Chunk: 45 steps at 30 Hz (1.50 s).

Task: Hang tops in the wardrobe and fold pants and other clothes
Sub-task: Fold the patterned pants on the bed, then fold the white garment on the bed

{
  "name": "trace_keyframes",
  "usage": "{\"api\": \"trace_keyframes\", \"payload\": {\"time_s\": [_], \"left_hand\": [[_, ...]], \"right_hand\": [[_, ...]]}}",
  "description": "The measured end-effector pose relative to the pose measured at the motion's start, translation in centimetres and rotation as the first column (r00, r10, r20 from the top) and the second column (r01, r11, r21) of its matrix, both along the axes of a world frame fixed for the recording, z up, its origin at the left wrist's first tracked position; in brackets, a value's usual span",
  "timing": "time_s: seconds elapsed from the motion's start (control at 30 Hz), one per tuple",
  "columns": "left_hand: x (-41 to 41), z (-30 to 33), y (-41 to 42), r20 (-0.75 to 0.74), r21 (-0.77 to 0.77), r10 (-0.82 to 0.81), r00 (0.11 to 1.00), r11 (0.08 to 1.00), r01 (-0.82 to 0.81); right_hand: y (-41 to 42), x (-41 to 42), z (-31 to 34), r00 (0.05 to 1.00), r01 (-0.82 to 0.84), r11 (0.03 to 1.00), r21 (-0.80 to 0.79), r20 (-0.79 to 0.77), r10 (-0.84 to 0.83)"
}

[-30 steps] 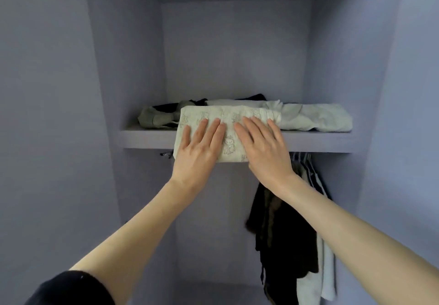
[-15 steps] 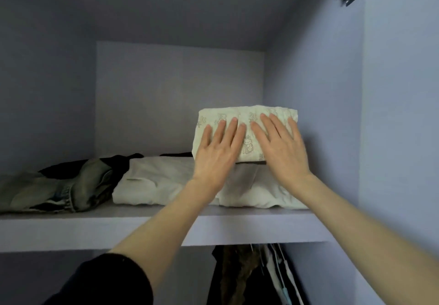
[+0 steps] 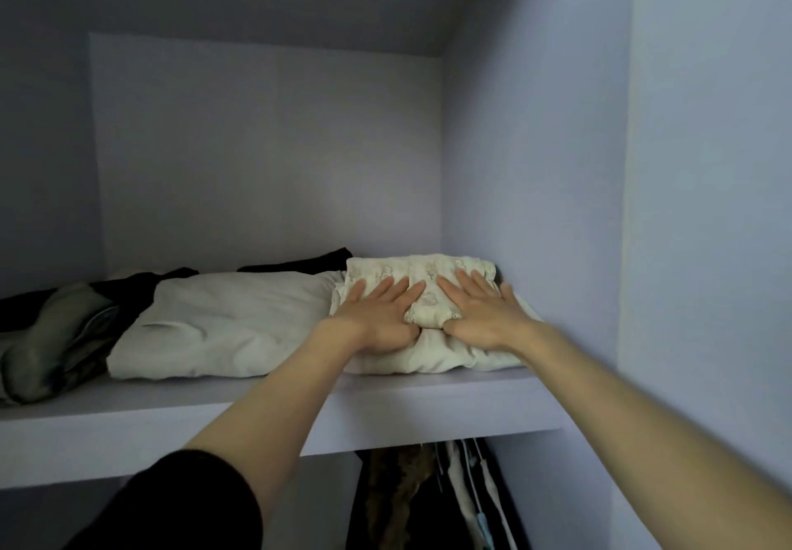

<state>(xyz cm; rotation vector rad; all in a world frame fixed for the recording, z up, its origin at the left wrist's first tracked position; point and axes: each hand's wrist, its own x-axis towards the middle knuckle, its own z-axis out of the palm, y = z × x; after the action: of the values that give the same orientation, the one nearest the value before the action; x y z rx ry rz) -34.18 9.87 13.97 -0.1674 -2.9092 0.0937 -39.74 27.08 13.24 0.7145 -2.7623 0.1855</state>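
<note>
no readable writing; the folded printed cloth (image 3: 422,288) bears only faint small motifs. it lies atop a cream garment (image 3: 240,326) in the shelf's (image 3: 385,404) right back corner, against the side wall. olive and black clothes (image 3: 51,335) sit at the shelf's left end; hung tops (image 3: 433,502) below. i have my left hand (image 3: 377,314) and right hand (image 3: 484,314) flat on the cloth, fingers straight and slightly spread, thumbs tucked at its front edge.

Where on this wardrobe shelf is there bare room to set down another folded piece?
Bare board shows only along the shelf front edge, before the white folded garment. The right corner is crowded: both hands press the printed folded cloth there. The olive clothes fill the left.
</note>
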Motion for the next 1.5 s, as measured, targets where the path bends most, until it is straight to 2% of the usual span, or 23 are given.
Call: {"api": "trace_keyframes", "payload": {"time_s": [0.07,0.1,0.23,0.3,0.4,0.5,0.57,0.7,0.77,0.9,1.1,1.13,1.23,1.43,1.47,1.5], "left_hand": [[0.9,0.5,0.0,-0.015,0.069,-0.014,1.000,0.998,0.015],[1.5,0.4,0.0,-0.077,0.065,-0.034,0.996,0.997,0.039],[5.4,-3.5,0.8,-0.434,0.106,-0.127,0.892,0.976,0.191],[7.7,-5.7,1.5,-0.501,0.145,-0.151,0.852,0.956,0.255],[10.5,-8.0,2.6,-0.551,0.179,-0.213,0.807,0.914,0.364],[14.3,-12.0,4.0,-0.554,0.222,-0.288,0.781,0.853,0.472],[17.2,-15.7,4.5,-0.500,0.288,-0.303,0.811,0.825,0.486],[22.7,-23.7,5.3,-0.273,0.299,-0.375,0.886,0.842,0.448],[26.6,-27.4,6.3,-0.107,0.248,-0.508,0.855,0.819,0.518],[32.6,-32.2,8.4,0.026,0.319,-0.682,0.731,0.698,0.640],[42.2,-37.8,16.3,0.120,0.430,-0.861,0.494,0.493,0.756],[43.5,-38.3,17.3,0.135,0.451,-0.878,0.460,0.468,0.760],[48.5,-38.7,23.2,0.153,0.512,-0.951,0.269,0.309,0.801],[56.9,-38.1,34.2,0.117,0.509,-0.993,-0.025,0.038,0.860],[59.8,-38.4,37.7,0.129,0.501,-0.988,-0.089,-0.012,0.865],[60.0,-38.4,38.2,0.126,0.492,-0.987,-0.097,-0.023,0.870]], "right_hand": [[0.3,0.9,0.4,1.000,-0.006,1.000,-0.017,-0.027,0.005],[0.4,1.5,0.5,0.999,-0.020,0.999,-0.046,-0.042,0.018],[1.3,6.0,-1.2,0.996,-0.084,0.948,-0.308,-0.064,0.068],[2.0,9.4,-3.2,0.995,-0.084,0.904,-0.418,-0.085,0.054],[2.8,14.0,-6.6,0.996,-0.067,0.884,-0.463,-0.086,0.030],[3.4,19.0,-11.5,0.997,-0.032,0.900,-0.435,-0.073,0.000],[3.8,22.6,-15.2,0.997,0.025,0.905,-0.424,-0.061,-0.056],[5.7,31.2,-23.1,0.979,0.200,0.818,-0.540,0.072,-0.192],[7.1,37.4,-27.9,0.933,0.361,0.758,-0.544,0.210,-0.294],[9.6,46.7,-34.4,0.822,0.567,0.669,-0.480,0.381,-0.423],[14.9,60.7,-38.0,0.590,0.806,0.415,-0.422,0.520,-0.618],[15.5,62.1,-38.0,0.564,0.824,0.384,-0.418,0.530,-0.633],[19.0,69.2,-38.2,0.424,0.888,0.223,-0.403,0.526,-0.737],[24.7,81.9,-38.1,0.165,0.904,-0.091,-0.418,0.538,-0.827],[26.6,85.6,-38.6,0.093,0.893,-0.167,-0.419,0.535,-0.840],[27.0,86.1,-38.8,0.085,0.889,-0.176,-0.423,0.530,-0.844]]}}
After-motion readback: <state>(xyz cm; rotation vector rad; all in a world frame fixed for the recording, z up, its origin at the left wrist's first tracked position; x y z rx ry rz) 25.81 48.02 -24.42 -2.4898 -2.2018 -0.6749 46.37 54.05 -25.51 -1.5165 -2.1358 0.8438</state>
